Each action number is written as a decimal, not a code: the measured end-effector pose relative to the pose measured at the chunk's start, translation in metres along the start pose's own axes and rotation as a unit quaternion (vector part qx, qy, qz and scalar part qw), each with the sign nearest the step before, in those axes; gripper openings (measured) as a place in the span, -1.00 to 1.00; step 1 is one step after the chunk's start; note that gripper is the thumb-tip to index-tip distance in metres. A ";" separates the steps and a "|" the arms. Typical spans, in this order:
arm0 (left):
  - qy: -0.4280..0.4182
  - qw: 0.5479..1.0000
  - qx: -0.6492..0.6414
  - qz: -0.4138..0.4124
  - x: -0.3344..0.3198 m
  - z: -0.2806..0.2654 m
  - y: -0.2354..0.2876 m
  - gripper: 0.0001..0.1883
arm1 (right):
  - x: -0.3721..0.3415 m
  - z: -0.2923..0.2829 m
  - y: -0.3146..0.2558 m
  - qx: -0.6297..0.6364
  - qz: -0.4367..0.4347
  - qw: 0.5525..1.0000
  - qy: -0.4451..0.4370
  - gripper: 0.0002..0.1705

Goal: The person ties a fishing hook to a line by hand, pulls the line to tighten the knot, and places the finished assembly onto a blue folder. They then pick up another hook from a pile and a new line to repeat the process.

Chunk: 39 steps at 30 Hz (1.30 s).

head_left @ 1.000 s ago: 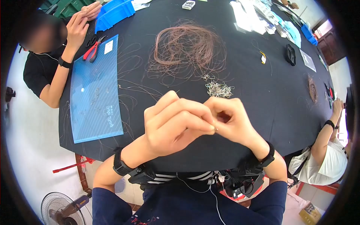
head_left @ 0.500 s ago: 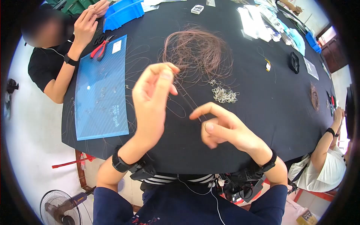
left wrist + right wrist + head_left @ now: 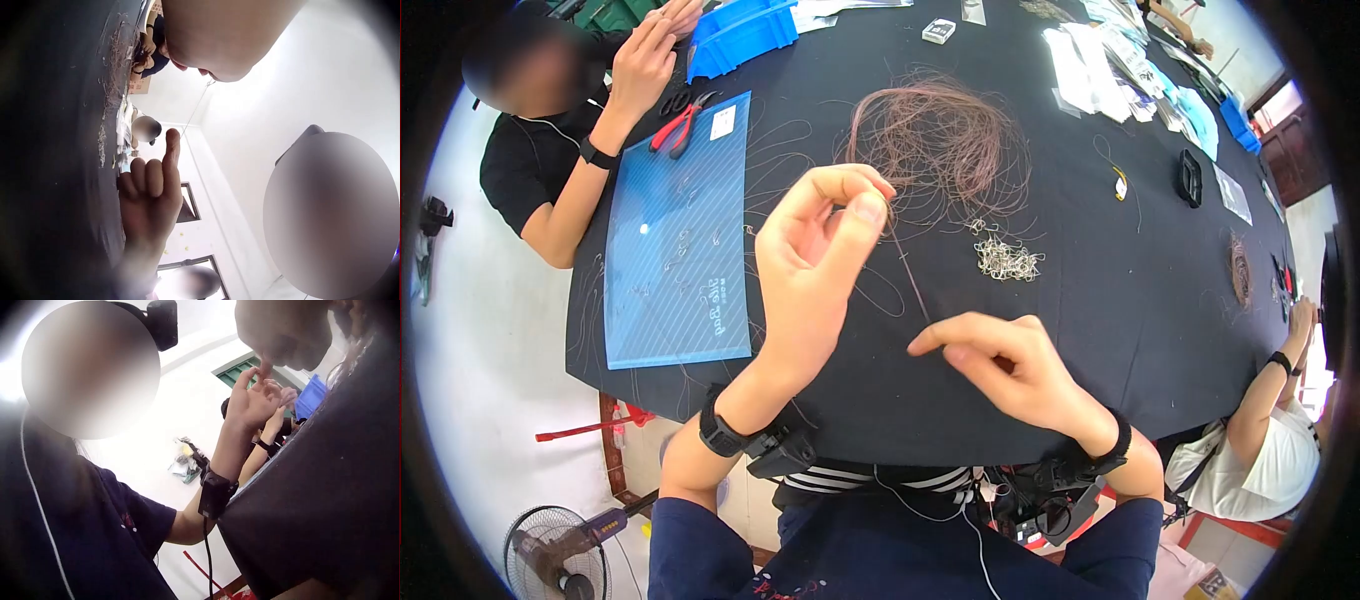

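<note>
And there it was, one thin brown strand (image 3: 912,278), slanting above the near middle of the black table (image 3: 1090,330)! The left hand (image 3: 808,262) pinched its upper end between thumb and forefinger; the lower end met the right hand (image 3: 1015,372) at an outstretched forefinger, the other fingers tucked in, and whether the right thumb gripped it too you could not tell. Trouble looked likeliest at that left pinch: so fine a strand, held by fingertips alone, could have slipped out, and too hard a tug could have kinked or snapped it. A low swing risked a snag, with the heap of hooks (image 3: 1007,260) and the big tangle of thread (image 3: 940,140) lying just beyond. Over to the containers: far left, a blue tray (image 3: 745,42), contents hidden; on the left, a flat blue file bag (image 3: 660,300) showing tiny bits, inside or on top no one could say, with red-handled pliers (image 3: 680,132) at its far end; and on the right, a black box (image 3: 1189,178), too dark to read, beside a clear bag (image 3: 1232,193) whose contents could not be made out.
</note>
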<state>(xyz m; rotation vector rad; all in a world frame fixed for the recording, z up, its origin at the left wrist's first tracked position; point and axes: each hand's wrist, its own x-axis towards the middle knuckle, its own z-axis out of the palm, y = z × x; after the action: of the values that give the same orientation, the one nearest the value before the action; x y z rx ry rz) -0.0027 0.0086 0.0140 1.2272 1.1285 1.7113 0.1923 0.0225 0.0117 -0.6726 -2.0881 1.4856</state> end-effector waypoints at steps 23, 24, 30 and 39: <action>-0.370 0.921 0.085 0.083 -0.018 0.018 0.001 -0.87 | 0.021 -0.042 0.016 -0.067 -0.148 0.924 0.347 -0.75; -0.348 0.925 0.105 0.109 -0.016 0.018 0.003 -0.87 | 0.020 -0.041 0.014 -0.058 -0.161 0.911 0.374 -0.76; -0.194 0.936 0.198 0.216 -0.011 0.007 0.002 -0.85 | 0.005 -0.035 0.011 0.036 -0.124 0.987 0.091 -0.81; -0.179 0.930 0.220 0.234 -0.013 0.010 -0.002 -0.84 | 0.002 -0.007 0.020 0.115 -0.101 0.979 0.138 -0.78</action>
<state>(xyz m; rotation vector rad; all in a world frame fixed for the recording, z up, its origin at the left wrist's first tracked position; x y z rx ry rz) 0.0102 -0.0001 0.0093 2.1342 1.0799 1.4959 0.1973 0.0342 -0.0047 -0.5253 -1.6909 1.4036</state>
